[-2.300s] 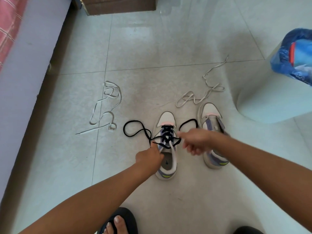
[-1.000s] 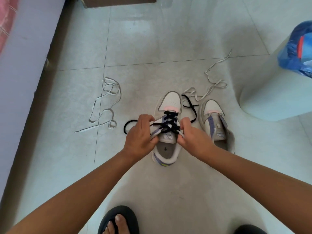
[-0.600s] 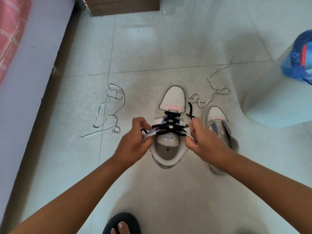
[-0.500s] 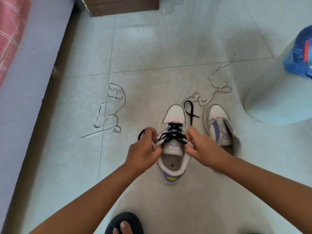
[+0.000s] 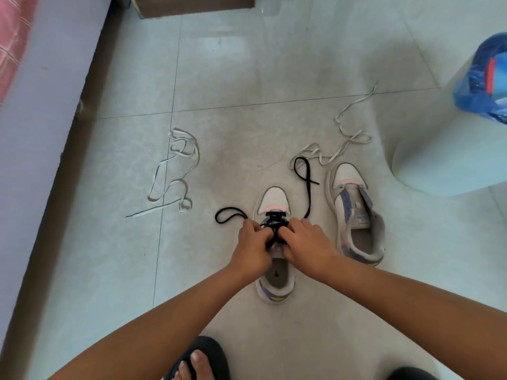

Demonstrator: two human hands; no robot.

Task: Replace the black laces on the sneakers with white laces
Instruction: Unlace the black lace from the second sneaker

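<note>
A white and purple sneaker [image 5: 275,281] stands on the floor tiles with a black lace [image 5: 304,182] threaded through its eyelets; loose lace ends trail left and right. My left hand [image 5: 251,246] and my right hand [image 5: 308,244] meet over the tongue, each pinching the black lace. The second sneaker [image 5: 356,215] sits just to the right with no lace in it. One white lace [image 5: 175,174] lies coiled to the left, another white lace [image 5: 343,141] lies beyond the sneakers.
A pale bin [image 5: 450,149] with a blue bag [image 5: 482,83] stands at the right. A bed edge [image 5: 41,105] runs along the left. A brown box [image 5: 192,4] sits at the top. My sandalled foot [image 5: 200,360] is at the bottom.
The laced sneaker was lifted and tilted, then set back flat on the floor. My hands have come together over its tongue, pinching the black lace at the middle.
</note>
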